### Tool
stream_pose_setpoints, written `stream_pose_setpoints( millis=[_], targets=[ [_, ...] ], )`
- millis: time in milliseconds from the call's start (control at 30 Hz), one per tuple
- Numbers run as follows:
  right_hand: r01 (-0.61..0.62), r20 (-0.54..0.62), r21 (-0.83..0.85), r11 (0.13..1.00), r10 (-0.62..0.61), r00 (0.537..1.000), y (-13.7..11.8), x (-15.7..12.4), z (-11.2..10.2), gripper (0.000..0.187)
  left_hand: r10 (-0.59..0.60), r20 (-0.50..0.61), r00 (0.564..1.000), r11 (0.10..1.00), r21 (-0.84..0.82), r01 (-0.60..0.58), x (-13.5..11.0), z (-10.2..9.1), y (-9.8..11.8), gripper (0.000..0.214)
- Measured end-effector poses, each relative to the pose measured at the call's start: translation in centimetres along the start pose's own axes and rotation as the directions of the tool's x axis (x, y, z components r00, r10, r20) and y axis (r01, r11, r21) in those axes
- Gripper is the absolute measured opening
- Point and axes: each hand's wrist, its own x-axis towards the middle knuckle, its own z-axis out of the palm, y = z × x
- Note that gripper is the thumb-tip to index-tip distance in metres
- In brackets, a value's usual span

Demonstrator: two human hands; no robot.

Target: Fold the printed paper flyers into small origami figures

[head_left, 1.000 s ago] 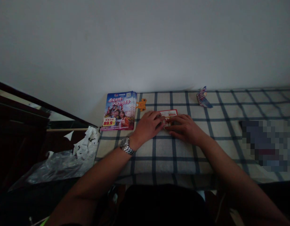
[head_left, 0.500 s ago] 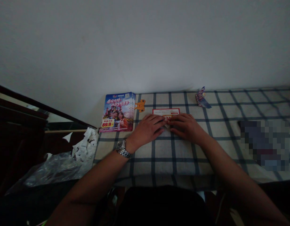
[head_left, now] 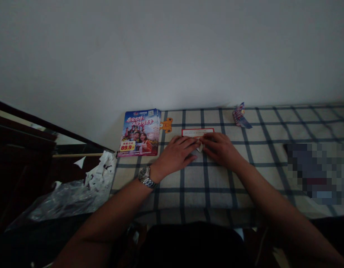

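Note:
A small paper leaflet [head_left: 198,131] with a red border and white printed face lies on the checked cloth, partly folded. A pale pointed fold shows at its near side, between my hands. My left hand [head_left: 176,152], a metal watch at its wrist, holds the leaflet down from the left with its fingers over it and the thumb out to the side. From the right, my right hand [head_left: 220,149] grips the leaflet's fold with bent fingers. The fingertips of both hands nearly meet and cover the middle of the paper.
A stack of colourful flyers [head_left: 140,132] lies at the left by the wall, next to a printed bear [head_left: 166,125]. A folded paper piece [head_left: 241,116] stands at the back right. A blurred-out dark item [head_left: 314,173] lies far right. Crumpled plastic [head_left: 68,197] is at the lower left.
My fingers have shifted slightly on the leaflet. The orange print in its middle is now mostly covered, and the pale pointed fold shows more clearly between my hands.

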Motion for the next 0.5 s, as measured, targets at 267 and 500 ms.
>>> stream_pose_setpoints(
  millis=[267,500],
  targets=[
    [-0.004,0.013,-0.038,0.999,0.004,1.0,0.1,-0.15,-0.05,0.035,0.037,-0.023,0.999,0.999,-0.022,-0.038,0.01,0.36,-0.14,0.046],
    [-0.015,0.024,-0.043,0.999,0.016,1.0,-0.04,-0.18,-0.2,0.035,0.024,-0.008,1.0,1.0,-0.013,-0.024,-0.11,0.28,0.04,0.05]
  ],
)
